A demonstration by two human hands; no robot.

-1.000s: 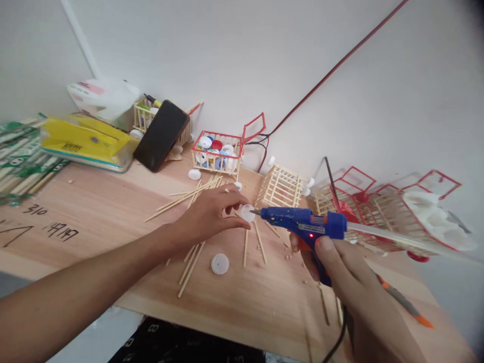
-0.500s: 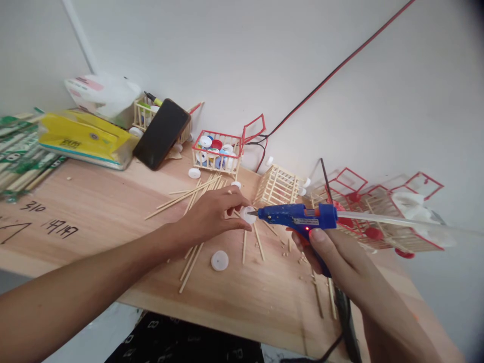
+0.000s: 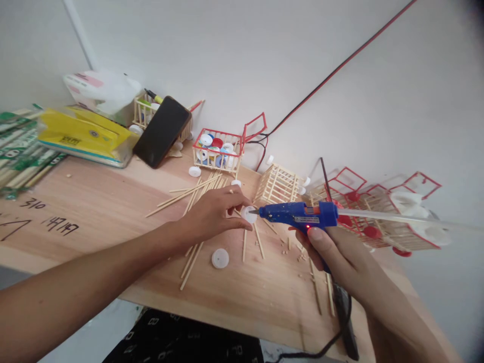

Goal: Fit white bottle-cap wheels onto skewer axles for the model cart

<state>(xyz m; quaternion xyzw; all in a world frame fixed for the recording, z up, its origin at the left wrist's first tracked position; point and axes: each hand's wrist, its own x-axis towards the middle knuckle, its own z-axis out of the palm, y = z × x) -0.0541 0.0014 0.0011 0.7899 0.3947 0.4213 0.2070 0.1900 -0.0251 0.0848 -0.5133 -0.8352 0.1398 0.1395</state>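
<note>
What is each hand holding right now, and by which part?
The right hand holds the blue glue gun by its handle; the left hand pinches a whitish round cap at its edge.

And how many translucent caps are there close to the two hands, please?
2: a held cap in the left hand, at the tip of the blue glue gun, and a loose cap lying on the table. Others may be hidden behind the left hand.
</note>
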